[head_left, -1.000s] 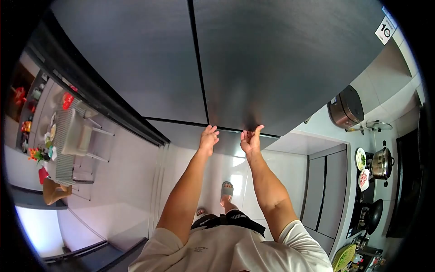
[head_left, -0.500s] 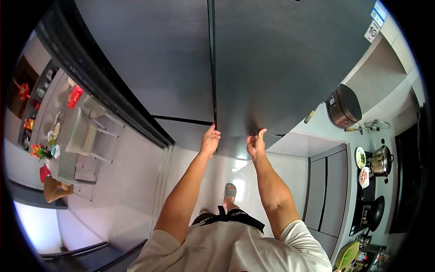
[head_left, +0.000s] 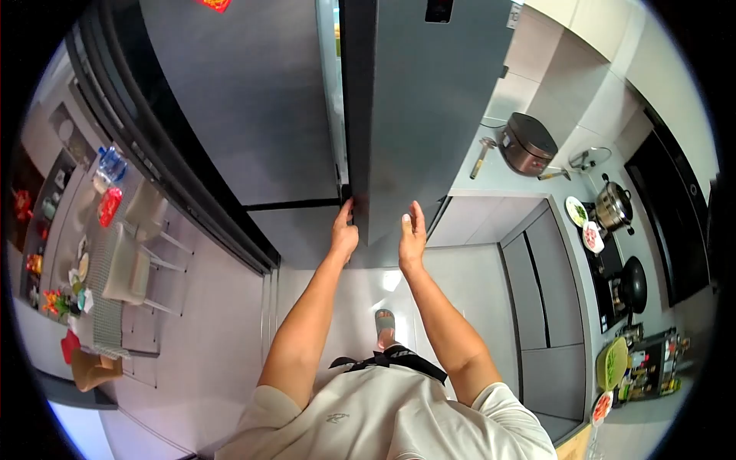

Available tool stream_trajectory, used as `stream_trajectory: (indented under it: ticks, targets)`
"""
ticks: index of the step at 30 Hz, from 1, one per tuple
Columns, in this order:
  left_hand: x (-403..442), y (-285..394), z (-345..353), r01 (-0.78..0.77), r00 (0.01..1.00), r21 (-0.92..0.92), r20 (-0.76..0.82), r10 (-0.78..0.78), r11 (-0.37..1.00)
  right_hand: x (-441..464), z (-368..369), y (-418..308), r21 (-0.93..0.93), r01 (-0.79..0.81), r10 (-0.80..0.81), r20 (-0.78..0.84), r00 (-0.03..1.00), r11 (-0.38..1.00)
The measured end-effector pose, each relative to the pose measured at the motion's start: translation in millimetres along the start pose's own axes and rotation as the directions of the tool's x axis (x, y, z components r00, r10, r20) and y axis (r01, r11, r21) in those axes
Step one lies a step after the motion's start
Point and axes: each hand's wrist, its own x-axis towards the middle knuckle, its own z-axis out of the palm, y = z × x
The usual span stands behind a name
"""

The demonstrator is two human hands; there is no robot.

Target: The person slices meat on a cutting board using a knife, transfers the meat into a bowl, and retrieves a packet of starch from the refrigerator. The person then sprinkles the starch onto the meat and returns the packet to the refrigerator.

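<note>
A grey refrigerator's right door (head_left: 429, 100) stands partly open, with light showing in the narrow gap beside it. The left door (head_left: 245, 100) is closed. At the lower inner edge of the right door is my left hand (head_left: 345, 239), its fingers hooked at that edge, partly hidden in the dark gap. My right hand (head_left: 412, 239) is held in front of the same door near its bottom, fingers stretched out and holding nothing. Whether it touches the door's face I cannot tell.
On the right counter stand a rice cooker (head_left: 529, 143), a steel pot (head_left: 614, 203), a black wok (head_left: 633, 284), plates of food and a green basket (head_left: 612, 364). A dining table (head_left: 111, 307) with chairs (head_left: 129, 274) is at the left. Pale floor tiles (head_left: 452, 299) lie below.
The right refrigerator door has swung from closed to partly open, showing the lit gap. My left hand has moved slightly left with its edge, my right hand left and a little up.
</note>
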Motion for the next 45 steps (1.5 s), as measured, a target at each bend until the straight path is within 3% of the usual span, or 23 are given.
stream_trajectory:
  ticks: [2, 4, 8, 9, 13, 15, 16, 18, 21, 24, 29, 32, 35, 36, 39, 45]
  targets:
    - [-6, -21, 0, -0.102, 0.994, -0.024, 0.047, 0.103, 0.994, -18, -9, -15, -0.045, 0.056, -0.056, 0.023, 0.998, 0.997]
    - [-26, -13, 1, -0.104, 0.986, -0.014, 0.126, 0.105, 0.994, -32, -16, -20, -0.056, 0.122, -0.119, 0.043, 0.992, 0.991]
    - [-44, -36, 14, -0.235, 0.944, 0.016, 0.241, 0.224, 0.972, -53, -39, -31, -0.067, 0.176, -0.177, -0.004, 0.984, 0.982]
    - [-51, -31, 19, -0.271, 0.929, 0.028, 0.268, 0.254, 0.962, -58, -46, -35, -0.048, 0.127, -0.13, -0.055, 0.99, 0.991]
    - [-70, -14, 49, -0.235, 0.955, -0.155, 0.148, 0.258, 0.96, -59, -77, -32, -0.013, 0.229, -0.227, -0.196, 0.954, 0.973]
    - [-70, -8, 60, -0.28, 0.911, -0.116, 0.282, 0.302, 0.953, -58, -97, -36, 0.02, 0.147, -0.139, -0.21, 0.968, 0.989]
    - [-72, -4, 70, -0.296, 0.888, -0.113, 0.335, 0.317, 0.949, -56, -105, -40, -0.051, 0.216, -0.222, -0.23, 0.948, 0.975]
    - [-83, 11, 87, -0.301, 0.838, -0.114, 0.442, 0.319, 0.947, -54, -116, -48, -0.143, 0.197, -0.232, -0.302, 0.925, 0.97]
    - [-92, 24, 112, -0.379, 0.763, -0.153, 0.506, 0.402, 0.913, -54, -138, -56, -0.223, 0.19, -0.262, -0.36, 0.895, 0.956]
    - [-95, 27, 135, -0.336, 0.76, -0.159, 0.536, 0.367, 0.928, -44, -161, -59, -0.304, 0.127, -0.254, -0.427, 0.868, 0.944]
    - [-86, 24, 150, -0.298, 0.745, -0.176, 0.572, 0.343, 0.938, -35, -179, -64, -0.329, 0.19, -0.334, -0.467, 0.819, 0.925]
    - [-83, 30, 146, -0.235, 0.775, -0.155, 0.565, 0.281, 0.96, -36, -176, -63, -0.325, 0.167, -0.314, -0.476, 0.822, 0.931]
    - [-80, 39, 132, -0.285, 0.786, -0.175, 0.521, 0.334, 0.943, -36, -168, -56, -0.369, 0.179, -0.35, -0.473, 0.809, 0.912]
    - [-76, 39, 124, -0.279, 0.799, -0.171, 0.505, 0.328, 0.945, -41, -162, -60, -0.466, 0.161, -0.389, -0.447, 0.806, 0.87]
    - [-67, 38, 101, -0.289, 0.838, -0.171, 0.43, 0.336, 0.942, -49, -136, -68, -0.521, 0.169, -0.425, -0.424, 0.799, 0.837]
    - [-46, 28, 37, -0.164, 0.95, -0.124, 0.248, 0.19, 0.979, -45, -69, -61, -0.343, 0.183, -0.281, -0.261, 0.924, 0.921]
